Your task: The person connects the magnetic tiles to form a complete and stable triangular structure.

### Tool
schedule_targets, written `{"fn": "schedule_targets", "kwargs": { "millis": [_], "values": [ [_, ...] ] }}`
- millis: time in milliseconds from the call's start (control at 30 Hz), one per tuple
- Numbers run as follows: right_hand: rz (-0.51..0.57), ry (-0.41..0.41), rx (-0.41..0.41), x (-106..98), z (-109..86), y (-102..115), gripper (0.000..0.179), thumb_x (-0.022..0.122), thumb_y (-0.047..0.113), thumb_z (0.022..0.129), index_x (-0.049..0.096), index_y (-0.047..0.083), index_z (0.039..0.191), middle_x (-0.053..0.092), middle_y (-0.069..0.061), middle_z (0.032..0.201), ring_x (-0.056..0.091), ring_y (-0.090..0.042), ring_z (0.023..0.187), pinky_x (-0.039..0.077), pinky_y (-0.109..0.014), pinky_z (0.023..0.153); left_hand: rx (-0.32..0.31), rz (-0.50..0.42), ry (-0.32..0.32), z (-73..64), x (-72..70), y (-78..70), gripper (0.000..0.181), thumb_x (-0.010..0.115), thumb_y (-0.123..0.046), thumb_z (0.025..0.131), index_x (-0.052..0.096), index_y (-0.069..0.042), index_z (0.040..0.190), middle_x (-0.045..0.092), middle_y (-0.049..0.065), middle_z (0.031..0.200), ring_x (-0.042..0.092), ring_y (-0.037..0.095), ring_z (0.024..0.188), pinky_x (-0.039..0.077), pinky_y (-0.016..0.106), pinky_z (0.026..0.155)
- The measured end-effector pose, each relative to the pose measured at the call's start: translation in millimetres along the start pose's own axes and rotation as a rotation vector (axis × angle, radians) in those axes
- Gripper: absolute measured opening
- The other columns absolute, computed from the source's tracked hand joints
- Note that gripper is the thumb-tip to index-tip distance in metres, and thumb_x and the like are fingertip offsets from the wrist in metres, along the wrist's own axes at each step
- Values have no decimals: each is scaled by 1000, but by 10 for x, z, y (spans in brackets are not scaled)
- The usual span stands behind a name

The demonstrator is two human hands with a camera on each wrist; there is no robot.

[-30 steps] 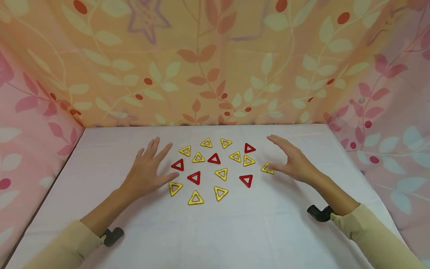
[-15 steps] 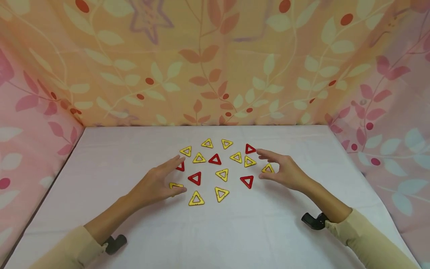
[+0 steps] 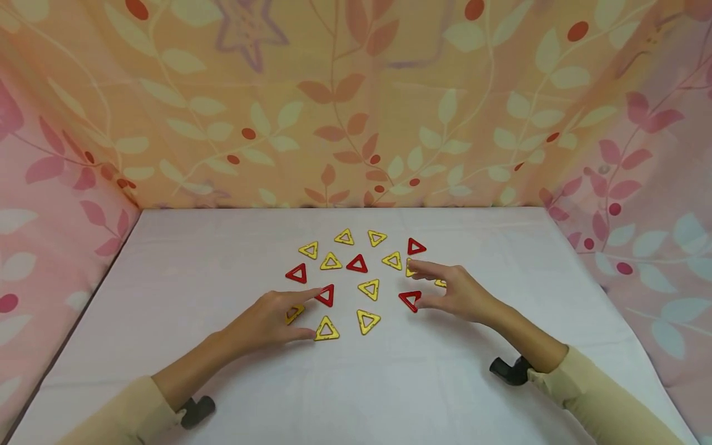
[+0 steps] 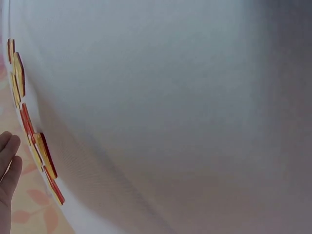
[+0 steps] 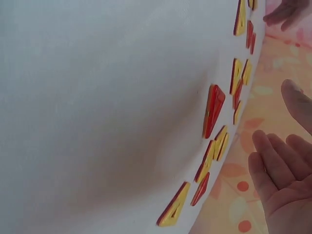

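Left hand [image 3: 264,322] and right hand [image 3: 460,294] are hovering over the surface [image 3: 356,395], fingers loose, holding nothing.

Head: eleven yellow triangles [image 3: 362,325] and five red triangles [image 3: 357,269] are lying scattered between and beside them, probably light, stiff, best pinched by their edges. Left wrist: triangles are overlapping in view. Right wrist: fingers are grasping nothing.

White-covered desk [image 3: 356,395]; behind it, orange-yellow curtain [image 3: 400,99] w/ pale leaves, red dots, orangey leafy stems & purple star outline [image 3: 251,28] near top, L of ctr. Pink L panel [image 3: 39,191] w/ darker pink + whitish leaves; pink R panel [image 3: 656,247], similar print.
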State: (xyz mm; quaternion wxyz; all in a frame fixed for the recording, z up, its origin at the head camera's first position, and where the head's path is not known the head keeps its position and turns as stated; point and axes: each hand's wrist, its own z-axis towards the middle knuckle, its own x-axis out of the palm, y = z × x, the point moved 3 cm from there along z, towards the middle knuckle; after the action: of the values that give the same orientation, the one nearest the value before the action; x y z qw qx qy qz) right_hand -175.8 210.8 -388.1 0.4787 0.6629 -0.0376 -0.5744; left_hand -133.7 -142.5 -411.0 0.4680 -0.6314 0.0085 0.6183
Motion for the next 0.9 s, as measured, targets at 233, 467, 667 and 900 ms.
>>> {"fn": "schedule_targets", "kwargs": {
  "millis": [233,467,667,900],
  "values": [
    [44,58,29,124,13,46,71,86,12,78,54,5,141,67,-10,128,63,-19,119,44,-50,104,-34,38,83,-5,83,-9,64,88,-31,76,65,-10,132,72,-3,111,60,8,86,53,24,77],
    [55,115,27,284,52,69,65,86,15,78,58,4,136,71,-5,119,67,-14,111,49,-43,99,-51,54,107,-24,144,-36,57,87,-26,78,67,-10,129,72,-2,116,66,11,102,55,33,88],
    [90,193,44,450,122,72,62,84,17,81,59,7,136,72,0,118,66,-11,111,50,-34,99,-43,75,104,-9,170,-45,54,87,-23,78,68,-10,127,72,-3,115,67,14,106,54,37,91],
    [132,236,66,535,156,92,58,81,12,83,59,6,136,70,-1,120,66,-12,111,51,-30,97,-48,107,103,-3,189,-37,53,87,-23,78,69,-12,126,73,-4,114,67,14,106,54,38,90]
  ]
}}
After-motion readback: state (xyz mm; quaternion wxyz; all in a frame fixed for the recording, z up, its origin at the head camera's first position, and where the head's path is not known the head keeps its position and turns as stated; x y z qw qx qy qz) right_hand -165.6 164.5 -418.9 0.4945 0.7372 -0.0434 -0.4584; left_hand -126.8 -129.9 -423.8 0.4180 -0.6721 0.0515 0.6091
